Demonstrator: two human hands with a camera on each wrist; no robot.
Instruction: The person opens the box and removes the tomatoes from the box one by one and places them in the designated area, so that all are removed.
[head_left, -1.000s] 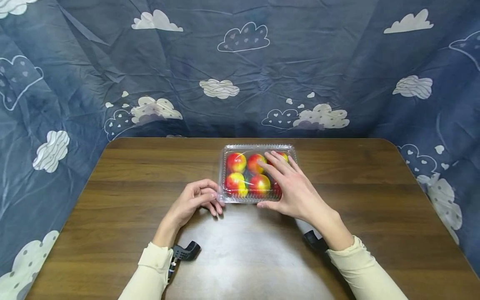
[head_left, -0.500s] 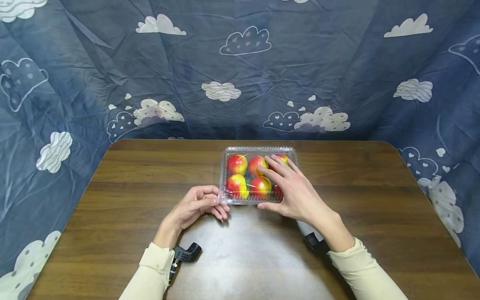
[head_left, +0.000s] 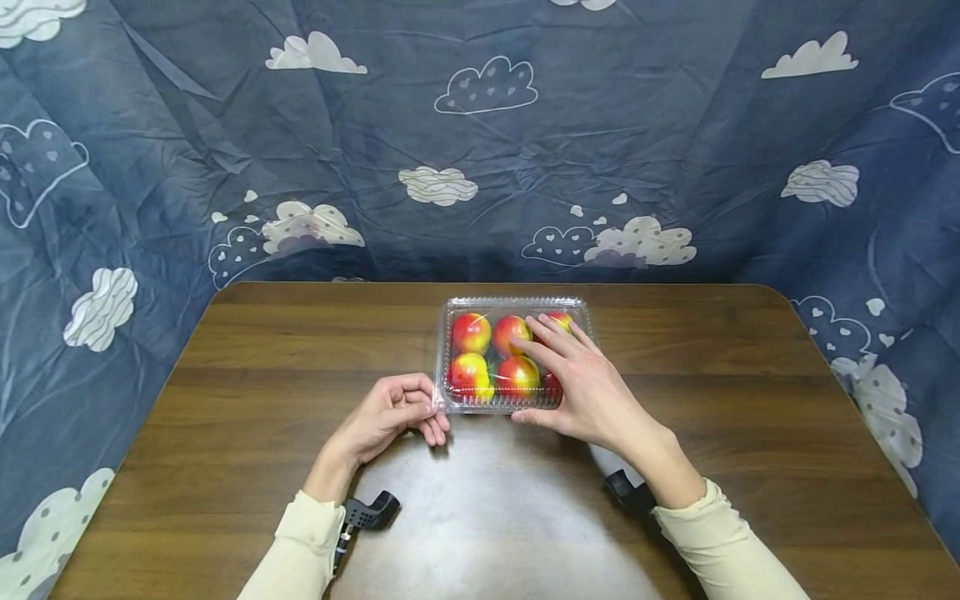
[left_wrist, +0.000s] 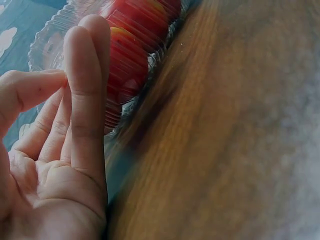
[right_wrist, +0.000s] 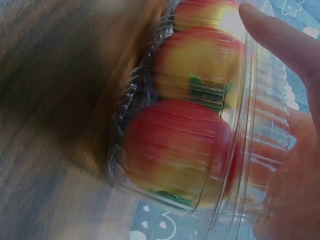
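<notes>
So the clear plastic box (head_left: 498, 302) sat shut on the table, toward the far edge around the middle, with red-and-yellow fruit (head_left: 471, 333) inside. The left hand (head_left: 392, 419) had thumb and forefinger closed together in what looked like a pinch on the near left corner. The right hand (head_left: 588, 385) was spread wide over the right side, fingers straight across the lid, thumb at the near side, not wrapped round anything.

My worry: a hard yank on that corner could've popped the lid suddenly, tipped the box and sent fruit rolling. Leaning too hard with the right could've buckled that flimsy-looking plastic.

Table (head_left: 262, 400) was brown wood grain, pretty shiny in front of the person. Behind it hung a creased dark blue cloth (head_left: 322, 117) with white clouds (head_left: 437, 185) all over.
</notes>
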